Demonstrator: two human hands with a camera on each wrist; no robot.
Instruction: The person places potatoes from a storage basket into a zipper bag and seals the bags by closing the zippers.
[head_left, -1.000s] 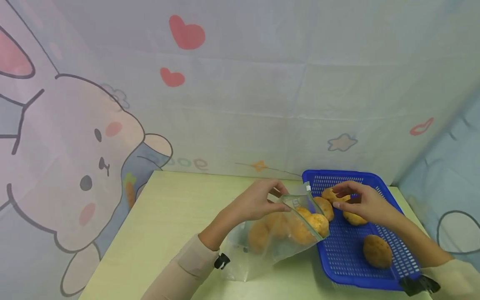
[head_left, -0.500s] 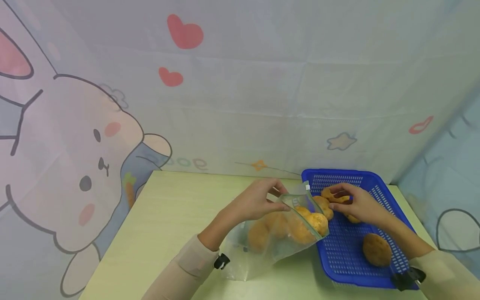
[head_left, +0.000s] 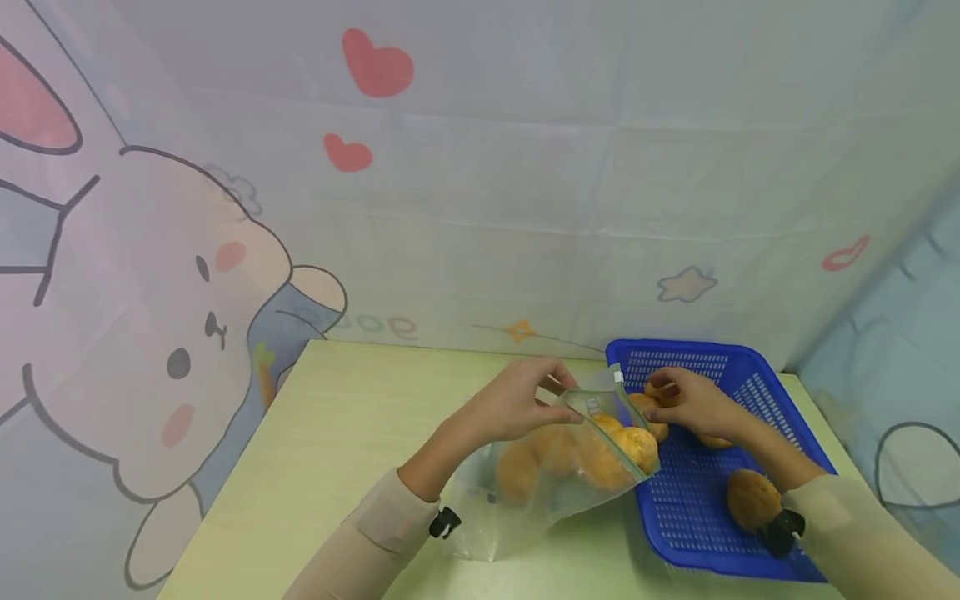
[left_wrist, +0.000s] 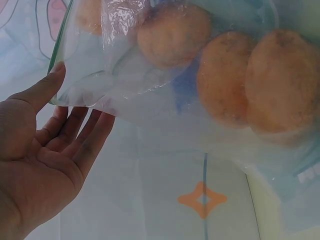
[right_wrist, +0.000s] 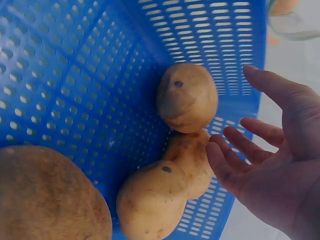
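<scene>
My left hand (head_left: 517, 402) pinches the upper rim of a clear zip bag (head_left: 472, 529), thumb on one side and fingers on the other in the left wrist view. Inside the bag lie several potatoes (left_wrist: 225, 80), one at its mouth, which gapes toward the basket. Over the far left part of a blue plastic basket (head_left: 663, 533) hovers my right hand (head_left: 697, 404), its fingers spread and gently bent. In the right wrist view nothing is between them; the nearest potato (right_wrist: 187, 97) sits against the basket wall, apart from the hand, with two more potatoes (right_wrist: 152, 200) below it.
A larger brown potato (head_left: 750, 498) lies alone near the basket's front, partly behind a black wrist clip (head_left: 782, 533). The pale table (head_left: 360, 417) extends to the left. A printed cloth (head_left: 487, 192) stands behind it.
My right hand has moved left and slightly away from me over the basket, toward the potatoes beside the bag's mouth. The left hand and bag have stayed in place.
</scene>
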